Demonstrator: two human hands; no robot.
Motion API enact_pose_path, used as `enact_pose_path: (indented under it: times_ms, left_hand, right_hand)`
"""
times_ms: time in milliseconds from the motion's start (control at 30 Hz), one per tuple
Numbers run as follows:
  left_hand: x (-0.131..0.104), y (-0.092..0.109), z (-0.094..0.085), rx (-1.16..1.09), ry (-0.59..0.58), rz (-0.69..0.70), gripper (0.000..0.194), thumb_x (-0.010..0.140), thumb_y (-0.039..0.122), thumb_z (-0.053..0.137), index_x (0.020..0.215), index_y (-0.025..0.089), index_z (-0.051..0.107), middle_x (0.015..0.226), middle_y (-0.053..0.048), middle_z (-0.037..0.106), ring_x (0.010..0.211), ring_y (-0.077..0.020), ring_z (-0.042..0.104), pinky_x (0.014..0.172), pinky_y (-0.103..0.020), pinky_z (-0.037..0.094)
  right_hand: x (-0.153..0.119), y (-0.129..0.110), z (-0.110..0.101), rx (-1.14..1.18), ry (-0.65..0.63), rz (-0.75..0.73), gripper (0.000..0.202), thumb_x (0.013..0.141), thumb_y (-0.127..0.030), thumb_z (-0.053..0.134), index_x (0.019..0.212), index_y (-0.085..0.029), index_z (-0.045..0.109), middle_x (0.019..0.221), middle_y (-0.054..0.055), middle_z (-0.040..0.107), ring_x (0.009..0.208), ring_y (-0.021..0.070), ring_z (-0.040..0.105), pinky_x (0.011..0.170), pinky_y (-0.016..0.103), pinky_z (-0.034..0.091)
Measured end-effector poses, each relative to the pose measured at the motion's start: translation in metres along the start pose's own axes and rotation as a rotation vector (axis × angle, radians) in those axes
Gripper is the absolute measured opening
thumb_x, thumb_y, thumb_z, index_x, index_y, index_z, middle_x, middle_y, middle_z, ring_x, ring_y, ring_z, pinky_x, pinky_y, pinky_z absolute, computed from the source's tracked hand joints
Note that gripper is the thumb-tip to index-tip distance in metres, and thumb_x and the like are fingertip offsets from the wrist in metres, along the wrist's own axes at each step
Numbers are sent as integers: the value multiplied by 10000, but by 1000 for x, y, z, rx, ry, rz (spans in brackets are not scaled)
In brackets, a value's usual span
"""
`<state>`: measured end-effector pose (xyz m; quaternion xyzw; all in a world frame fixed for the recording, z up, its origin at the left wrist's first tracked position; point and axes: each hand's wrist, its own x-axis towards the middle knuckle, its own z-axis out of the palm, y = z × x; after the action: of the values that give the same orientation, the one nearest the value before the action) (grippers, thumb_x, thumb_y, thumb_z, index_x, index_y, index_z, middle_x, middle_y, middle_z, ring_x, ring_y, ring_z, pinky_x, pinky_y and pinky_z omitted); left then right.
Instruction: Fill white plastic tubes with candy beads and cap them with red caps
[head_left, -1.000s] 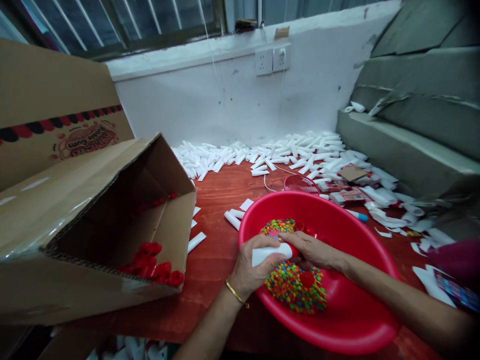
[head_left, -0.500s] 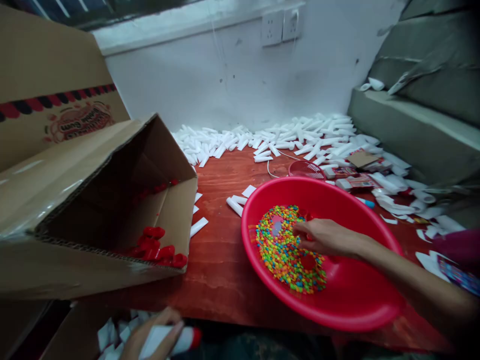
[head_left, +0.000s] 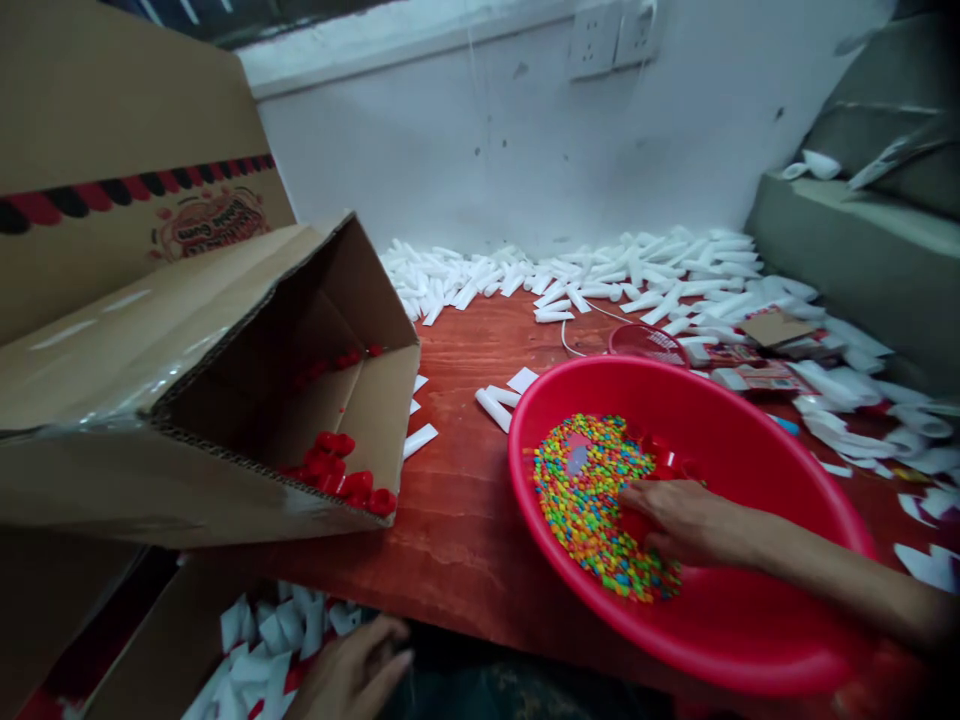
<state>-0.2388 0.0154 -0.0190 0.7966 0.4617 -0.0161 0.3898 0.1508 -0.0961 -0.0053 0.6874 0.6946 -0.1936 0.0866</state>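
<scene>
Picking seems underway: your right hand (head_left: 686,522) curls at a red cap (head_left: 636,524) amid multicoloured candies (head_left: 581,520), hold unclear; left hand (head_left: 349,675) half-open, seemingly empty; next likely needs a pinch.

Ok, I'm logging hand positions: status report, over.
Right hand in red basin, at red cap among candies; grip unclear. Left hand open, beside white tubes below tabletop. Nothing visibly blocking either hand.

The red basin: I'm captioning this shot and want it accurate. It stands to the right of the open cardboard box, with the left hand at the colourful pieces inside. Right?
Wrong hand: the head view shows the right hand at the colourful pieces inside. The red basin does stand to the right of the open cardboard box.
</scene>
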Motion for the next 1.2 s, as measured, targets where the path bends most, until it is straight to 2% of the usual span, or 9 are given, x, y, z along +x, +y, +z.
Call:
enact_pose_path:
  times_ms: [100, 233, 367, 533, 700, 867, 933, 1067, 1200]
  left_hand:
    - [59, 52, 3, -71, 93, 176, 252, 799, 400, 492, 862, 203, 636, 696, -6, 626, 645, -164, 569, 610, -237, 407]
    - [152, 110, 2, -58, 402, 146, 283, 845, 385, 468, 888, 145, 611, 746, -32, 609, 721, -165, 574, 670, -268, 416]
    - [227, 135, 7, -29, 439, 40, 334, 868, 411, 465, 954, 105, 567, 938, -53, 585, 854, -174, 573, 780, -366, 461]
    - [269, 143, 16, 57, 374, -55, 311, 860, 370, 499, 1024, 111, 550, 1022, -71, 574, 914, -185, 569, 818, -392, 462]
    - [269, 141, 17, 133, 353, -82, 279, 840, 346, 526, 1003, 121, 553, 998, -85, 602, 928, -204, 574, 832, -413, 444]
    - [242, 135, 5, 109, 411, -13, 250, 814, 299, 515, 982, 114, 540, 912, -136, 636, 889, -262, 599, 745, -358, 438]
    - [223, 136, -4, 73, 442, 83, 242, 815, 285, 502, 1003, 134, 524, 931, -111, 634, 879, -237, 596, 739, -319, 431]
    - [170, 153, -17, -25, 403, 353, 245, 807, 289, 509, 1036, 200, 511, 966, -10, 618, 853, -148, 577, 742, -235, 428]
    - [124, 174, -6, -76, 178, 656, 238, 790, 243, 505, 1022, 207, 543, 888, 2, 618, 765, -137, 570, 686, -243, 440]
  right_hand:
    - [5, -2, 2, -84, 63, -63, 212, 672, -139, 580, 872, -156, 647, 883, 146, 613, 758, 267, 608, 612, 341, 451]
    - [10, -4, 11, -180, 50, -128, 260, 685, -5, 475, 861, -115, 631, 824, 143, 630, 731, 244, 622, 591, 308, 445]
    - [12, -6, 21, -196, 102, -132, 368, 696, 66, 392, 947, -116, 590, 805, 118, 638, 685, 214, 627, 507, 271, 399]
    - [14, -10, 22, -317, 122, -193, 271, 743, 34, 425, 877, -117, 606, 817, 115, 606, 633, 204, 597, 437, 266, 314]
    - [19, -14, 16, -190, 88, -174, 256, 758, 28, 420, 884, -99, 603, 827, 123, 600, 643, 182, 584, 472, 259, 337]
    - [24, -17, 14, 164, -3, -162, 166, 758, -84, 491, 874, -135, 599, 843, 91, 623, 695, 186, 590, 561, 253, 409]
    - [24, -15, 9, 378, -30, -119, 147, 759, -163, 534, 889, -149, 600, 856, 75, 641, 742, 195, 595, 632, 267, 439]
    - [18, -7, -5, 770, 47, -4, 371, 744, -278, 576, 1095, -162, 546, 1060, 88, 617, 946, 231, 561, 785, 309, 445]
    - [9, -7, -15, 1081, 152, 60, 417, 704, -390, 588, 1042, -155, 530, 843, 51, 595, 690, 162, 542, 562, 251, 431]
